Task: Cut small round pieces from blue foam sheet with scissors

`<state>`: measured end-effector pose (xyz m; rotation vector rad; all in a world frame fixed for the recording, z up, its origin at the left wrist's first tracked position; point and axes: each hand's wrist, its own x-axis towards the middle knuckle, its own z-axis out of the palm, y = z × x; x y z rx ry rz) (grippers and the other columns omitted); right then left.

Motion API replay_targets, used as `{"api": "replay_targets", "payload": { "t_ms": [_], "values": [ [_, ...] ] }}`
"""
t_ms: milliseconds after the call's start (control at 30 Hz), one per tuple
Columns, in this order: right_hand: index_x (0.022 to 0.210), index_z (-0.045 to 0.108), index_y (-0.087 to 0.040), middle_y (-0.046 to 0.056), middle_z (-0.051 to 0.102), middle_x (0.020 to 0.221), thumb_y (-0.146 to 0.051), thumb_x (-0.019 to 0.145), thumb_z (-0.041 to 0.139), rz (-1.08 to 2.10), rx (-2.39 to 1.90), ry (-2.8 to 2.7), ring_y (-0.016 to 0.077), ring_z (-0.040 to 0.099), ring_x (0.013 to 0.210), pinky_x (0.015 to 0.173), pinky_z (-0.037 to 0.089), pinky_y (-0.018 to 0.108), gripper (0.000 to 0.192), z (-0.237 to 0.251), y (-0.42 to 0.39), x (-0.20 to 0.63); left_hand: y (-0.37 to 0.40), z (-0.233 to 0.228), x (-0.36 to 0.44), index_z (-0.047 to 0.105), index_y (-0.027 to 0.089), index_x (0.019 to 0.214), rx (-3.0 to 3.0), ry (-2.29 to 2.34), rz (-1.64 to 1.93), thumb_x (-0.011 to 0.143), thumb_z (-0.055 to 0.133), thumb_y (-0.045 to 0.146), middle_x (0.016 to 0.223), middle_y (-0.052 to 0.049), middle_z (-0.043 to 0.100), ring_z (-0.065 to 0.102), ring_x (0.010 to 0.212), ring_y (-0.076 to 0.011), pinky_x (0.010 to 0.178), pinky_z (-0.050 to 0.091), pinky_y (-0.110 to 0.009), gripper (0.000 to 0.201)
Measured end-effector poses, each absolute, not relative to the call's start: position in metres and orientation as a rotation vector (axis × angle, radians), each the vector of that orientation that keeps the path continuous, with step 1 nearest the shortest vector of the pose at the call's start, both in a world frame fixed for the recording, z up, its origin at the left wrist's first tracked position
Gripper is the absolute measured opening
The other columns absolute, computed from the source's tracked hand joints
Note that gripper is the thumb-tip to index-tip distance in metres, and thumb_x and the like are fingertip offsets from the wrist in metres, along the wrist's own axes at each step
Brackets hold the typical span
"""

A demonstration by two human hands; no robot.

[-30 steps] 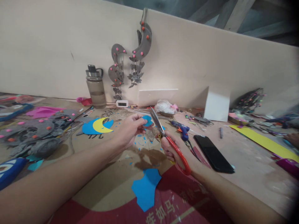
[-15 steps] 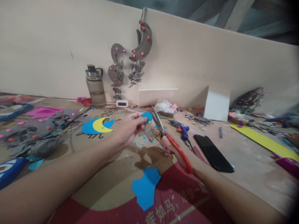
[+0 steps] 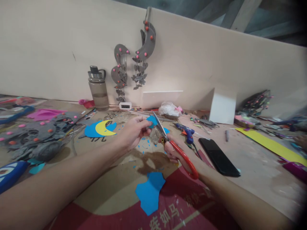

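Note:
Between thumb and fingers, my left hand [image 3: 137,129] pinches a small blue piece of craft sheet [image 3: 152,121]. My right hand [image 3: 174,148] is closed round the red handles of a pair of scissors [image 3: 183,155]. The blades point up and away, right at the edge of the small blue piece, and look nearly closed. Below both hands a larger blue offcut [image 3: 150,193] lies on the printed cardboard [image 3: 115,195]. Tiny blue scraps [image 3: 144,143] are scattered under my left hand. A yellow crescent [image 3: 105,128] rests on a blue shape to the left.
To the right lie a black phone [image 3: 218,157], a blue glue gun [image 3: 187,132] and a yellow strip [image 3: 271,143]. A water bottle [image 3: 98,91] stands by the wall, near hanging grey moon ornaments [image 3: 146,44]. Grey decorated pieces [image 3: 38,134] are heaped at left.
The scissor blades have closed from a wider gap and now lie against the blue piece. That piece has turned slightly in my left fingers.

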<state>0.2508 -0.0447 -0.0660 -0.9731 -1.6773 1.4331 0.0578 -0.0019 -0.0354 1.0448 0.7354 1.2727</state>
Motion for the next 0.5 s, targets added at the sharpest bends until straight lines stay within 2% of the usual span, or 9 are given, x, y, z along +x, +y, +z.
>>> {"api": "replay_targets", "payload": {
  "t_ms": [267,500],
  "values": [
    [0.089,0.043,-0.025,-0.008,0.026,0.066,-0.05,0.083,0.067,1.537,-0.951,-1.645,0.0075,0.02,0.051,0.045,0.019,0.024,0.035,-0.0673,-0.0438,0.2512,-0.0026,-0.0334,0.0571,0.052,0.014,0.061,1.068,0.735,1.253,0.066,0.069,0.015,0.058,0.001,0.053,0.047,0.048,-0.005,0.046,0.036,-0.017,0.018],
    [0.086,0.041,-0.024,-0.007,0.027,0.068,-0.051,0.083,0.067,1.525,-0.954,-1.643,0.0074,0.022,0.052,0.046,0.019,0.024,0.038,-0.0648,-0.0454,0.2505,-0.0013,-0.0359,0.0569,0.05,0.015,0.06,1.082,0.733,1.268,0.066,0.069,0.013,0.055,0.002,0.05,0.047,0.048,-0.005,0.046,0.036,-0.017,0.02]
  ]
}}
